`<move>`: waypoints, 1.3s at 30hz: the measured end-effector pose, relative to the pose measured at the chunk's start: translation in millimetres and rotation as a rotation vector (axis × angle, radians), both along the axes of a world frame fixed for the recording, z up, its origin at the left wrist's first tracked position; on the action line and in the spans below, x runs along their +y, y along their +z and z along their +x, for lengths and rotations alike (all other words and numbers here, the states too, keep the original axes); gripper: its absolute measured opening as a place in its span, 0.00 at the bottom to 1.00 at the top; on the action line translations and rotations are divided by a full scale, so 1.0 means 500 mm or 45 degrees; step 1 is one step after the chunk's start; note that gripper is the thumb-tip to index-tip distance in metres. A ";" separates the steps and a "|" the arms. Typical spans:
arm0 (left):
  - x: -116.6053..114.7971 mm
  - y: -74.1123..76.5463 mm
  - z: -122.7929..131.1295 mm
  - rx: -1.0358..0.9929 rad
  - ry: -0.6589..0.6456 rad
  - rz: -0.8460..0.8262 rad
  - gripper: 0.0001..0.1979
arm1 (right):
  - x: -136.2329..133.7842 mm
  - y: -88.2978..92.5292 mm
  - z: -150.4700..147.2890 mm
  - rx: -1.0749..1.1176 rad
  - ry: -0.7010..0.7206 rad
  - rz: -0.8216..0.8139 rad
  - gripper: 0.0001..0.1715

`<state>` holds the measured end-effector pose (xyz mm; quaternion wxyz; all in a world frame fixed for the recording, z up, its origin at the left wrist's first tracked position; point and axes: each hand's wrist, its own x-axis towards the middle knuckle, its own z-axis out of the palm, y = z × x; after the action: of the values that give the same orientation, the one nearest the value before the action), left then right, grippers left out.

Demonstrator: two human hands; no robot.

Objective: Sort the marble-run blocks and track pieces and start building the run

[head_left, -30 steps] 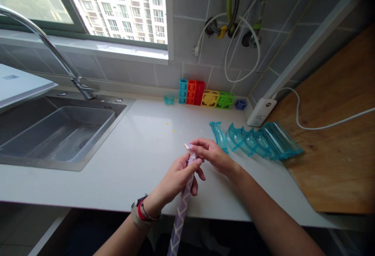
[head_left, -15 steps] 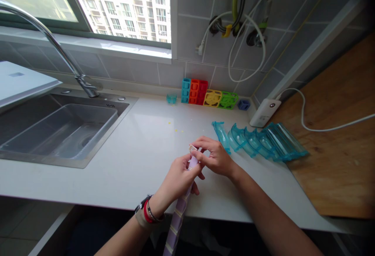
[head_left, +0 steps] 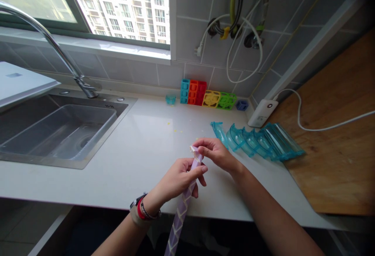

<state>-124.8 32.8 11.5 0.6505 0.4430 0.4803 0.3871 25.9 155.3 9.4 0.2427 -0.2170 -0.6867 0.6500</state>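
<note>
A long lavender snake puzzle (head_left: 179, 217) with white zigzag lines runs from between my hands down past the counter's front edge, where its lower end leaves the view. My left hand (head_left: 181, 177) is wrapped round its upper part, thumb lying across the front. At the top, my right hand (head_left: 216, 155) pinches the end segment, which looks white and slightly tilted. Some fingers of both hands are hidden behind the puzzle. Just beyond the right hand lie curved clear-blue plastic pieces (head_left: 249, 140) in a row on the white counter (head_left: 123, 178).
Coloured plastic frame blocks (head_left: 197, 92) stand against the tiled wall, with a small clear-blue piece (head_left: 170, 99) to their left. A white power bank (head_left: 263, 113) leans at the right by a wooden board (head_left: 336, 162). The sink (head_left: 124, 111) and tap (head_left: 55, 47) are at left.
The puzzle's upper end has turned, so its white zigzag lines now face me more. The right-hand fingers have shifted slightly up and away from the left hand.
</note>
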 end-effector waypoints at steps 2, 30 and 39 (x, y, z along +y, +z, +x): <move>0.001 -0.001 0.002 0.011 0.002 -0.003 0.18 | -0.001 0.002 0.001 0.001 0.047 -0.031 0.24; 0.020 -0.021 0.004 0.065 0.309 0.050 0.26 | -0.033 -0.014 -0.008 0.008 -0.219 1.042 0.21; 0.018 -0.031 -0.023 0.439 0.504 0.174 0.19 | -0.045 -0.027 -0.025 -0.006 -0.308 0.873 0.21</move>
<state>-136.1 41.8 -4.0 0.4394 0.4428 0.6338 0.4573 13.5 132.7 -4.4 0.3751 -0.2042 -0.8346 0.3480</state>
